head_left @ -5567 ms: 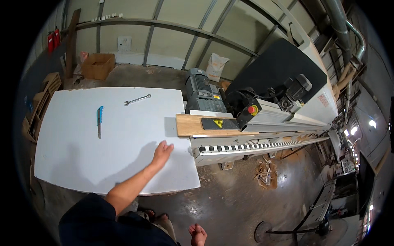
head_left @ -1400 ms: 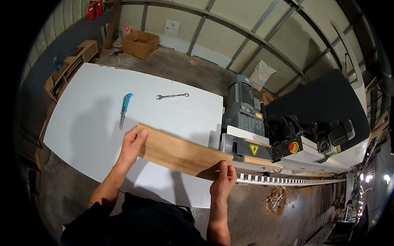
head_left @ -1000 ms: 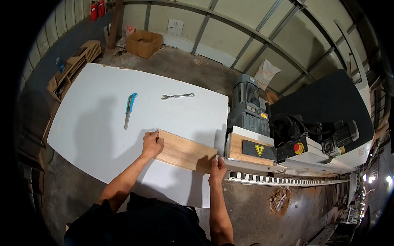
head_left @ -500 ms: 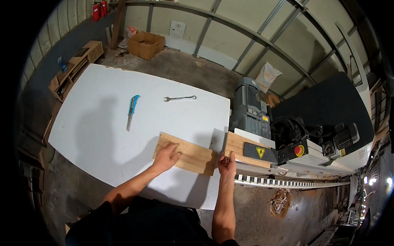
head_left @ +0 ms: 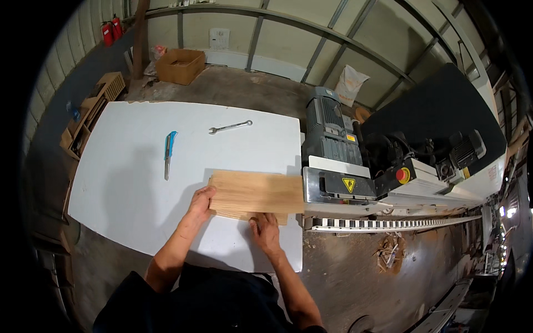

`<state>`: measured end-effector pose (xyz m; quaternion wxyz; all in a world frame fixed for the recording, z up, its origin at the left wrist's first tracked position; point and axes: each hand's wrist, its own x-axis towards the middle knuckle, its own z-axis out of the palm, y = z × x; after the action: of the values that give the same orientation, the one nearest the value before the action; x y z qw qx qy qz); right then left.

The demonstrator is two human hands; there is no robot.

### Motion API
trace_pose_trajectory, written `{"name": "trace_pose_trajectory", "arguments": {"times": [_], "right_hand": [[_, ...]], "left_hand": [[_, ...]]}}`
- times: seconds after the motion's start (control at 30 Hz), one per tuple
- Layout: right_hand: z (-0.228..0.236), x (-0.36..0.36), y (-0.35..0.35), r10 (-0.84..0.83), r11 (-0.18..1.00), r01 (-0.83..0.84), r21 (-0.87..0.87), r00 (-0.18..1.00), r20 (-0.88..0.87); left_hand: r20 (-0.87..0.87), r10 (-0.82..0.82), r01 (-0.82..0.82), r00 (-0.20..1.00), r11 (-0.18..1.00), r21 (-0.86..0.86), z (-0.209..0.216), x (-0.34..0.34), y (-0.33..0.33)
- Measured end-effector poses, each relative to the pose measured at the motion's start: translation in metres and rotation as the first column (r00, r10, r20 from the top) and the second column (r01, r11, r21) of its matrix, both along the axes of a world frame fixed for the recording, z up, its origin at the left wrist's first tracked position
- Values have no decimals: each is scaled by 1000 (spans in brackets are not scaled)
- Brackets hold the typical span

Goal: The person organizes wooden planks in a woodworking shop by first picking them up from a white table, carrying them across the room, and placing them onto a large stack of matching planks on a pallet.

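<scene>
A light-brown wooden board (head_left: 256,191) lies over another wooden board (head_left: 233,215), whose near edge shows below it at a slight angle. My left hand (head_left: 201,204) is closed on the left end of the upper board. At the near edge, my right hand (head_left: 265,233) has its thumb and fingers bent against the boards; its fingertips are partly hidden. Both boards are over the right part of the white table (head_left: 127,191). Farther back on that table lie a blue-handled utility knife (head_left: 169,155) with its blade out and a steel wrench (head_left: 230,127).
Right of the table stands a machine with a grey motor (head_left: 327,122), a metal end plate (head_left: 315,186), a red stop button (head_left: 402,175) and a toothed track (head_left: 377,223). A cardboard box (head_left: 180,66) and a white sack (head_left: 351,85) stand at the back. Wood scraps (head_left: 390,252) litter the floor.
The board at the machine's end has come left onto the other board. My right hand moved left with it, and my left hand shifted from the lower board's top to the upper board's left end.
</scene>
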<state>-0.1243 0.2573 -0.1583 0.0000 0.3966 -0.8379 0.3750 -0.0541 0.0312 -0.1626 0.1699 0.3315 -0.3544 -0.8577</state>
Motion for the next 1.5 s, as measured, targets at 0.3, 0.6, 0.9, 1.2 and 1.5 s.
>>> {"name": "trace_pose_trajectory", "arguments": {"times": [0.3, 0.6, 0.9, 1.2, 1.5], "right_hand": [[-12, -36, 2, 31, 929, 70, 364, 963, -266], [-24, -65, 21, -136, 937, 208, 282, 958, -254], [-29, -75, 27, -297, 915, 321, 242, 946, -133], [-17, -82, 45, -292, 889, 431, -157, 796, 530], [30, -69, 49, -40, 848, 358, -391, 779, 626]], "left_hand": [[265, 169, -132, 949, 980, -150, 10, 5, -2], [241, 181, -137, 954, 973, -185, -23, 3, -14], [155, 217, -192, 964, 968, -163, -10, 3, 0], [27, 218, -214, 976, 970, -112, 13, 36, -10], [6, 101, -96, 995, 960, -262, 58, 54, 4]]}}
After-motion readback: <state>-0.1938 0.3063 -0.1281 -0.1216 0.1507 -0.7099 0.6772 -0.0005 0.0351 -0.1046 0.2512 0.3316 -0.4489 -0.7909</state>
